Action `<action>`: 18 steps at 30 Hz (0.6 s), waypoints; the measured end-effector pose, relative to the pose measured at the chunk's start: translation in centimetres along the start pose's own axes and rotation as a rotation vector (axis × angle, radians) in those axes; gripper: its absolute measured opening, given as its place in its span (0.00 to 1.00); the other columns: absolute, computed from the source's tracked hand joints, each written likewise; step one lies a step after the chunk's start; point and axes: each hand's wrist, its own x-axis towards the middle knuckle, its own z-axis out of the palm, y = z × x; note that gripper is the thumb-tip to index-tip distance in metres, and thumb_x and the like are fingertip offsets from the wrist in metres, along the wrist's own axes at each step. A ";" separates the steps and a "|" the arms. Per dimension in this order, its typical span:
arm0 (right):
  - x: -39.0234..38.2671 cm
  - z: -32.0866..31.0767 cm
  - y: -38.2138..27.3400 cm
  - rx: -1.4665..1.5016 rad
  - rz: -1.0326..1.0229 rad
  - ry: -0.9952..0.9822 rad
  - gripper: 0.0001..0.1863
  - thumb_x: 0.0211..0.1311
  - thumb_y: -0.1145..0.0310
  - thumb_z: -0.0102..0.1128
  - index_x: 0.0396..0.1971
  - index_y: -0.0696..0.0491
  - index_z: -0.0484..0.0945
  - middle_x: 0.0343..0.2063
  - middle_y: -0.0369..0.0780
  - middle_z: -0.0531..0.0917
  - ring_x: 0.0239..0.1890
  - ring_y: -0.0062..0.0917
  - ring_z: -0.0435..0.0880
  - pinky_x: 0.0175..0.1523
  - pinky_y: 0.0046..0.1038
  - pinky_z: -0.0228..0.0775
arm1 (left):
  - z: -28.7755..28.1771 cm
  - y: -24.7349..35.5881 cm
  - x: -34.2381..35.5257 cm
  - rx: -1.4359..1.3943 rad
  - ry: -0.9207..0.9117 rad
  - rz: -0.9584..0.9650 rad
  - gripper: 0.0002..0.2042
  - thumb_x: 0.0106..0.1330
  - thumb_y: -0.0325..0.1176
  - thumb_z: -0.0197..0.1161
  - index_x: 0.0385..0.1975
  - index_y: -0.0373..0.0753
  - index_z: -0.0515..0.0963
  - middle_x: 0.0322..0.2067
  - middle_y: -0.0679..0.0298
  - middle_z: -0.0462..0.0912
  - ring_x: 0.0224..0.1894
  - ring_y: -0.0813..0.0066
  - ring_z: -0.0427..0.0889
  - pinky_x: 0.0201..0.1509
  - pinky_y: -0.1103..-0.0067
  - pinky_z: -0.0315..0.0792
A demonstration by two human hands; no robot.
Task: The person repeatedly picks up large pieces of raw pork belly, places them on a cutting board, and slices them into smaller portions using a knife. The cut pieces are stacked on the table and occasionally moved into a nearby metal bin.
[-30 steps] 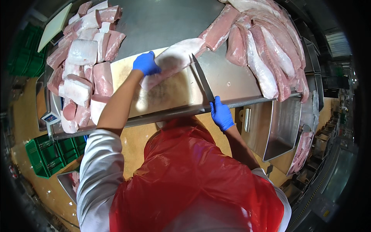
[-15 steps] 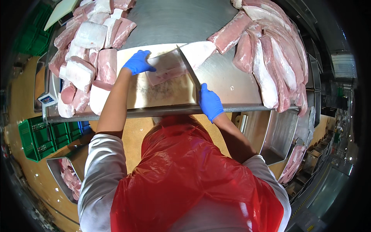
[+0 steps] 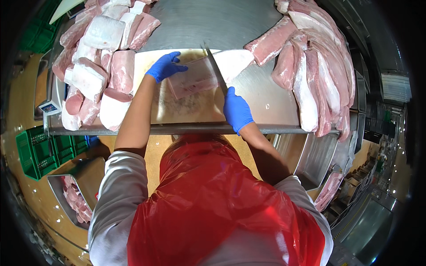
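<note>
A person in a red apron point(image 3: 217, 195) wraps a blue-gloved right hand point(image 3: 237, 110) around a knife point(image 3: 217, 69), its blade angled between a pink slab of meat point(image 3: 191, 80) and a paler length of meat point(image 3: 233, 62) to the right. The left hand's point(image 3: 166, 67) grip is wide, fingers parted at the slab's upper left edge. The slab lies on a cream cutting board point(image 3: 177, 111) atop the metal worktop point(image 3: 213, 24), between piled cuts point(image 3: 91, 79) at left and long strips point(image 3: 323, 73) at right.
</note>
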 end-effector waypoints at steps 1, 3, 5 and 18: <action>0.1 0.2 0.3 0.005 -0.003 0.004 0.11 0.63 0.77 0.50 0.44 0.62 0.64 0.23 0.60 0.81 0.28 0.57 0.83 0.34 0.54 0.74 | -0.5 0.7 0.1 0.076 0.019 0.000 0.43 0.56 0.42 0.77 0.69 0.30 0.63 0.62 0.47 0.75 0.62 0.58 0.76 0.65 0.69 0.72; 0.4 0.5 0.6 0.016 -0.020 0.012 0.12 0.64 0.76 0.50 0.44 0.62 0.64 0.23 0.60 0.81 0.28 0.57 0.82 0.34 0.54 0.74 | -0.2 0.8 0.1 0.139 0.047 0.044 0.47 0.55 0.47 0.77 0.70 0.31 0.60 0.59 0.46 0.77 0.61 0.57 0.77 0.64 0.69 0.73; 0.5 0.7 0.8 -0.005 0.005 -0.011 0.12 0.65 0.75 0.49 0.45 0.63 0.64 0.23 0.60 0.81 0.28 0.58 0.82 0.34 0.54 0.74 | 1.9 3.7 -0.1 0.448 -0.031 0.055 0.52 0.51 0.53 0.77 0.72 0.31 0.56 0.59 0.45 0.76 0.62 0.54 0.75 0.65 0.64 0.71; -3.6 -0.4 2.9 -0.117 -0.108 -0.128 0.13 0.64 0.76 0.46 0.47 0.63 0.65 0.24 0.54 0.81 0.27 0.50 0.84 0.33 0.50 0.76 | 8.8 5.2 -2.4 0.954 0.229 0.043 0.55 0.41 0.52 0.79 0.70 0.35 0.56 0.51 0.56 0.75 0.53 0.58 0.77 0.59 0.52 0.68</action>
